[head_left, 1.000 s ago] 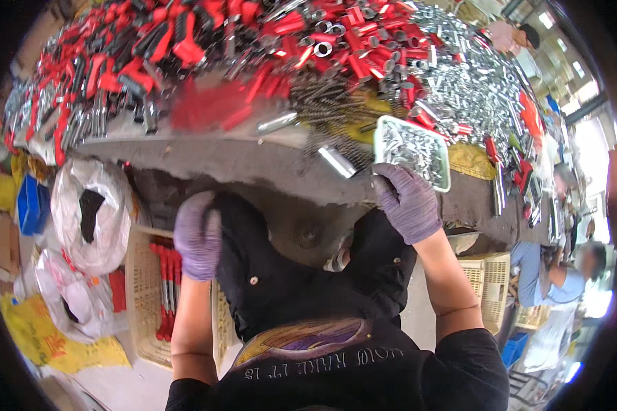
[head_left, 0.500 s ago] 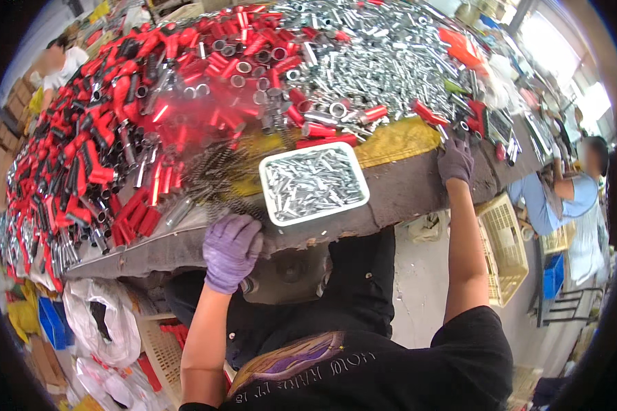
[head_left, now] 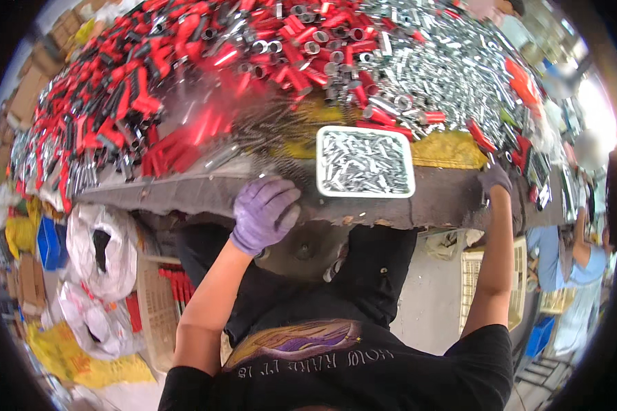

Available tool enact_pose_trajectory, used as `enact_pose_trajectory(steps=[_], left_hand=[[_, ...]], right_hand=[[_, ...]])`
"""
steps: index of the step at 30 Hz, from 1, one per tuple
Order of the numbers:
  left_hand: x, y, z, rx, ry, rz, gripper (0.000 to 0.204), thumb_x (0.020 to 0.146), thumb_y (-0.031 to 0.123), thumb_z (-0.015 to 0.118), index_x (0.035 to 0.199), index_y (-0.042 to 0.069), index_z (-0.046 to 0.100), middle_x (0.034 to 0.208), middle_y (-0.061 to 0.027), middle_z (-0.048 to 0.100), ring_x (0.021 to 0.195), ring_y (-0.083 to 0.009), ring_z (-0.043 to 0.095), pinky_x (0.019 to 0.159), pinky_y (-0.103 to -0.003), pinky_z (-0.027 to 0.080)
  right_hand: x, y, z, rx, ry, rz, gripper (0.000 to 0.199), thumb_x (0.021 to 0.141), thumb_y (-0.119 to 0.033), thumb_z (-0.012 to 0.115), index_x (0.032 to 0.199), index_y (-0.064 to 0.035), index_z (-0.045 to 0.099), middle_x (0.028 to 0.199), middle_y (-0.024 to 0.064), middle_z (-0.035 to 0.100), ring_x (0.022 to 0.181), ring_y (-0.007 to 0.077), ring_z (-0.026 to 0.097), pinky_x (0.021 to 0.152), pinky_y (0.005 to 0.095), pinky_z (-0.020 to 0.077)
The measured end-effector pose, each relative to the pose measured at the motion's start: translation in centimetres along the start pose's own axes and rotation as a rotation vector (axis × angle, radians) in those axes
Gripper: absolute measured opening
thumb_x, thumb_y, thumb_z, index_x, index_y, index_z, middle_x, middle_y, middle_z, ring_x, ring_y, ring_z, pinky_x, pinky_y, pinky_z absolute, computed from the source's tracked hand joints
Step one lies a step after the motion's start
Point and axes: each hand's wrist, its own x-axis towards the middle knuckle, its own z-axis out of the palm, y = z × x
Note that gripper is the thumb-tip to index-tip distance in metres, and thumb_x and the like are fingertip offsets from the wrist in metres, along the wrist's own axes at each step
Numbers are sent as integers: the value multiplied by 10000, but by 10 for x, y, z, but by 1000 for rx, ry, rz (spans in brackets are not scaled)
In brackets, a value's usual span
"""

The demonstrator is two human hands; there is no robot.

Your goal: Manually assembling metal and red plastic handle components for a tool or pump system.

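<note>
My left hand point(head_left: 266, 212), in a purple glove, is at the table's front edge just below a heap of dark coil springs point(head_left: 281, 130). Its fingers are bent and pressed together; whatever they may hold is hidden. At the right of the table edge, my gloved right hand point(head_left: 495, 179) is closed, with slim bits of metal showing by its fingertips and under its palm. I cannot make out what it grips. Between the hands stands a white plastic tray point(head_left: 367, 194) full of small silvery metal pins point(head_left: 363, 161).
Red-and-black handles point(head_left: 134, 89) are heaped at the left, red tubes point(head_left: 308, 72) mid-table, silvery metal parts point(head_left: 439, 75) at the right. A yellow cloth point(head_left: 448, 151) lies beyond the tray. Crates point(head_left: 154, 322) and white sacks point(head_left: 103, 257) are below. Another person point(head_left: 579, 253) sits at right.
The view has turned, so the tray and table appear further right. My right hand's fingers, stretched forward beside a small metal piece before, are now drawn in. My left hand stays by the table edge.
</note>
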Motion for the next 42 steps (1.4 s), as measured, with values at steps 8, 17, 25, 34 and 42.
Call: enact_pose_trajectory(steps=[8,17,25,34,42], left_hand=[[-14,70,3,-1110,-40,-683,491,892,269,601,1298,41,445,1097,-106,582,1079,-227,527,975,-334,376],[-33,46,-37,-1693,227,-1084,398,910,411,541,1172,125,453,759,-43,559,473,-100,479,350,-201,327],[-91,31,-64,-1549,342,-1306,404,854,248,592,1193,98,431,792,-62,593,540,-132,548,377,-217,373],[-98,12,-71,-1371,264,-1329,308,883,319,573,1066,84,495,696,-16,560,457,-72,462,371,-187,302],[-95,16,-73,-1333,174,-1336,277,876,318,597,1006,87,515,671,-7,544,461,-71,467,385,-184,311]], right_hand=[[-179,-161,-71,1218,79,-506,428,768,50,514,1192,-4,515,918,50,614,767,105,569,663,232,465],[-200,-381,-91,645,163,-1124,399,868,-261,575,1209,-60,523,1126,153,607,1038,315,572,886,362,452],[-133,-445,-70,234,385,-1331,392,871,-285,551,1225,-119,527,1100,150,609,1044,333,562,901,422,441],[-130,-409,-95,953,174,-875,419,856,-202,617,1242,-64,535,957,111,659,720,103,600,644,242,495],[-113,-398,-91,912,32,-833,462,855,-157,594,1291,-80,464,926,117,652,734,181,631,686,301,498]])
